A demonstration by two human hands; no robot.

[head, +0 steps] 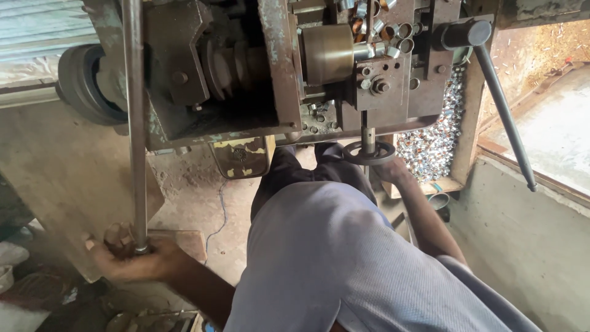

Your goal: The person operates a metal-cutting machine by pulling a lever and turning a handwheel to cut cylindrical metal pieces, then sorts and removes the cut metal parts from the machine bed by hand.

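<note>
Your left hand is clenched around the lower end of a long steel rod, fingers wrapped tight just where the bar ends. The rod runs straight up from your fist, past the edge of the lathe, and out of the top of the view. Your right hand reaches forward under the machine to the small round handwheel that hangs below the carriage; it touches the wheel's rim on the right side, but whether the fingers are closed on it you cannot tell from here (the wheel and your sleeve hide most of the hand). Above the handwheel sits the brass-coloured chuck, with short metal rings scattered on the tool block beside it. A heap of shiny turned rings fills the wooden tray to the right. A dark lever slants down from the machine's upper right corner, well apart from both hands.
</note>
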